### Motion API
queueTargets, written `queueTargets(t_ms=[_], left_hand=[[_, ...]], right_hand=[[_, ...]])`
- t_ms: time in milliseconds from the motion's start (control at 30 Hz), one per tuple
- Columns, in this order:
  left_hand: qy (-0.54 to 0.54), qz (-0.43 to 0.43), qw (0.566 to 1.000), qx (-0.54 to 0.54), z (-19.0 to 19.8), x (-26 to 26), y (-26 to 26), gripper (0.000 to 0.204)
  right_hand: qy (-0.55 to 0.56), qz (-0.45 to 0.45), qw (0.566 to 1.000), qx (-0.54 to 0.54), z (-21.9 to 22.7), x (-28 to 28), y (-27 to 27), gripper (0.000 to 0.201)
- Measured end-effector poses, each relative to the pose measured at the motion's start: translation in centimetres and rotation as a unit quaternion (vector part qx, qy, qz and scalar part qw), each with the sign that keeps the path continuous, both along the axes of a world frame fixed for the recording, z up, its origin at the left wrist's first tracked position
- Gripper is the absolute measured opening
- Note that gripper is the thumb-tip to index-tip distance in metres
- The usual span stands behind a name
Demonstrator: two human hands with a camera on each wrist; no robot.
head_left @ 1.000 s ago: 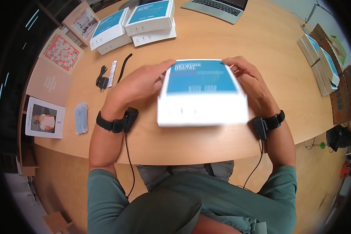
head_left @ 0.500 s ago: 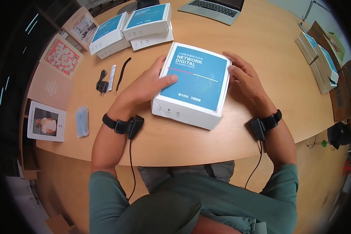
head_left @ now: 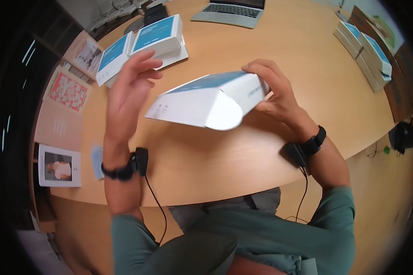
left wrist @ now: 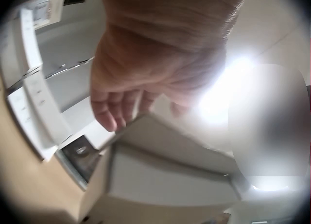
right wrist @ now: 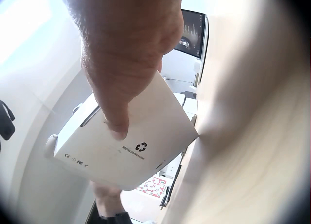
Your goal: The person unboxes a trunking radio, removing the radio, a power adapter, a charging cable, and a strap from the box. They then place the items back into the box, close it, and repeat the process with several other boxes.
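My right hand [head_left: 282, 94] grips the right end of a white box [head_left: 183, 106] with a blue printed lid, holding it tilted above the table. A rounded white flap [head_left: 226, 112] sticks out at the box's near corner. In the right wrist view the thumb lies along the box's white side [right wrist: 141, 161], by a recycling mark. My left hand [head_left: 127, 103], blurred, is raised to the left of the box with loosely bent fingers and holds nothing. From the left wrist, the box [left wrist: 170, 178] appears just beyond the fingers.
Similar blue-and-white boxes [head_left: 156, 34] are stacked at the back left, others [head_left: 374, 57] at the right edge. A laptop [head_left: 229, 16] stands at the back. Books [head_left: 69, 89] and a framed-looking photo cover [head_left: 59, 166] line the left edge, near a blue packet [head_left: 97, 160].
The box was lowered with its lid facing up, then tipped on its side. My left hand has let go and moved left and up; the right hand keeps its grip.
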State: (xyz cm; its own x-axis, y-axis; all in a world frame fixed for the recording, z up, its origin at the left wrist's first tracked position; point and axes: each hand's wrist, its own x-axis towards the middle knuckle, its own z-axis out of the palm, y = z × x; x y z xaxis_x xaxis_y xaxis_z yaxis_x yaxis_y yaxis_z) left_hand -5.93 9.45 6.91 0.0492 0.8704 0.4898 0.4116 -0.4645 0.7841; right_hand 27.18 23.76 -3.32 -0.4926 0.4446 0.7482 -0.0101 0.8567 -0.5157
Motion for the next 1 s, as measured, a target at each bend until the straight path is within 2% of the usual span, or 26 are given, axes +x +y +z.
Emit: queueTargets(t_ms=[67,100,133,167,300,367,500,633,700,733,767,800,833,900,933,1000], left_hand=[[0.143,-0.025,0.980,0.135,1.6,4.6,-2.7,0.048],[0.143,-0.029,0.980,0.134,1.6,6.0,-3.1,0.048],[0.267,-0.034,0.939,0.213,1.5,7.1,-3.4,0.042],[0.386,-0.037,0.876,0.287,1.4,7.7,-3.7,0.037],[0.371,-0.015,0.876,0.308,0.4,7.6,-3.7,0.026],[0.259,0.039,0.918,0.298,-0.4,7.2,-3.6,0.029],[0.369,0.044,0.865,0.338,0.2,7.7,-3.4,0.029],[0.390,0.045,0.853,0.342,-0.4,8.0,-3.0,0.034],[0.350,0.017,0.886,0.305,-0.1,7.8,-2.8,0.048],[0.356,0.019,0.883,0.304,0.6,7.2,-2.9,0.048],[0.334,0.042,0.910,0.243,1.7,6.3,-3.1,0.053],[0.311,0.066,0.931,0.181,2.6,5.4,-3.1,0.058],[0.318,0.068,0.928,0.183,2.9,4.4,-3.0,0.058],[0.252,0.160,0.954,0.007,2.1,2.4,-2.2,0.057],[0.249,0.150,0.957,-0.010,1.6,1.7,-1.7,0.048],[0.257,0.163,0.951,-0.045,1.0,0.5,-1.4,0.045]], right_hand=[[-0.002,-0.016,1.000,-0.011,-0.2,-0.1,-0.1,0.069],[-0.010,-0.017,1.000,-0.014,-0.2,-0.2,-0.1,0.070],[-0.008,-0.014,1.000,-0.016,-0.1,-0.3,-0.3,0.070],[-0.009,-0.012,1.000,-0.017,-0.1,-0.3,-0.4,0.070],[-0.007,-0.003,1.000,0.001,-0.4,-0.7,-0.6,0.068],[-0.004,-0.004,1.000,0.002,-0.3,-0.6,-0.7,0.067],[0.006,-0.002,1.000,-0.005,-0.1,-0.6,-0.9,0.068],[-0.001,-0.028,1.000,-0.002,0.0,-0.7,-1.2,0.072],[0.005,-0.026,1.000,-0.011,0.1,-0.7,-1.0,0.071],[0.011,-0.028,0.999,-0.024,0.1,-0.7,-1.0,0.071],[0.017,-0.023,0.999,-0.023,0.0,-0.8,-1.1,0.071],[0.024,-0.026,0.997,-0.073,0.1,-0.7,-1.2,0.069],[0.030,-0.029,0.992,-0.123,0.1,-0.7,-1.2,0.068],[0.036,-0.030,0.993,-0.109,0.0,-0.7,-0.9,0.068],[0.035,-0.037,0.994,-0.102,0.0,-0.7,-0.9,0.069],[0.030,-0.042,0.994,-0.095,0.0,-0.8,-0.9,0.069]])
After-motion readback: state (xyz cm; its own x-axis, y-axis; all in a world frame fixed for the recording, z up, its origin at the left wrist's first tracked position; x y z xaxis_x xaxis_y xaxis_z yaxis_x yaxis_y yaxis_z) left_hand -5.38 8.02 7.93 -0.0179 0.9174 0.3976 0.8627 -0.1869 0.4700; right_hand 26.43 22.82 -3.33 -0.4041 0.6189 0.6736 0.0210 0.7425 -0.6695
